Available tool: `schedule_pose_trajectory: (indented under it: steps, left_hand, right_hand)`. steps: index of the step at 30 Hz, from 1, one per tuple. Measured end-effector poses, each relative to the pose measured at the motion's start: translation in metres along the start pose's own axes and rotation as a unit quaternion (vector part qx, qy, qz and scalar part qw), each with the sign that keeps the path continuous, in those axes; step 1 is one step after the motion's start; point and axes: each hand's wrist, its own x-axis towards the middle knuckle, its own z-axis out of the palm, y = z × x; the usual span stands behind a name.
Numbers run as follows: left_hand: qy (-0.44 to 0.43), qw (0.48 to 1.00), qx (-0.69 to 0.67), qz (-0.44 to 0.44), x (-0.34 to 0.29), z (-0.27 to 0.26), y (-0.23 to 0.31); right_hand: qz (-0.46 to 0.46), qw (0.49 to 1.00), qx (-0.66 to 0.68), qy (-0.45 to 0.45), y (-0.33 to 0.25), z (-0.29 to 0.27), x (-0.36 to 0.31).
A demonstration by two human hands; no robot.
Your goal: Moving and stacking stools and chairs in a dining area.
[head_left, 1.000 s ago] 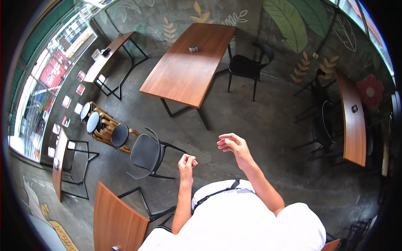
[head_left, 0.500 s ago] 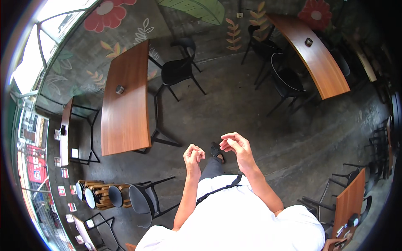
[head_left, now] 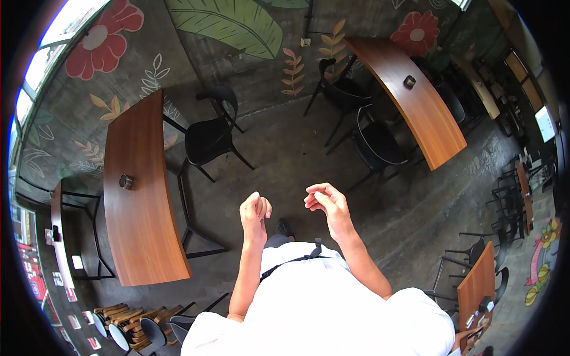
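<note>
My left hand (head_left: 255,211) is raised in front of my chest with its fingers curled in and nothing in it. My right hand (head_left: 324,202) is beside it, a little apart, fingers loosely bent and spread, also holding nothing. Both hang over bare grey concrete floor (head_left: 285,154). A long wooden table (head_left: 138,207) stands to my left, bearing a small dark round object (head_left: 125,181). A black chair (head_left: 209,136) stands at that table's far right side.
A second wooden table (head_left: 419,101) with a small dark object (head_left: 409,82) stands at the upper right, black chairs (head_left: 368,139) beside it. A wall painted with flowers and leaves (head_left: 225,26) runs across the back. Stools (head_left: 127,332) are stacked lower left; more tables and chairs (head_left: 481,279) lie right.
The view has swung to the right: the left table has slid toward the left edge and the right table has come nearer centre. My hands stayed raised and have moved slightly apart.
</note>
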Motion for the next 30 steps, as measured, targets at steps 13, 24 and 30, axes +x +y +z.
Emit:
schedule_pose_trajectory:
  steps: [13,24,30]
  left_hand:
    - [0.219,0.970,-0.064,0.079,0.146,-0.078,0.047]
    - [0.453,0.880,-0.120,0.073,0.212,-0.179,0.032]
    - [0.576,0.794,-0.170,0.091,0.286,-0.240,0.017]
  right_hand:
    - [0.067,0.991,-0.051,-0.102,0.011,0.064,0.191]
    - [0.110,0.975,-0.127,-0.145,0.062,0.118,0.397]
    - [0.170,0.941,-0.237,-0.169,0.153,0.147,0.549]
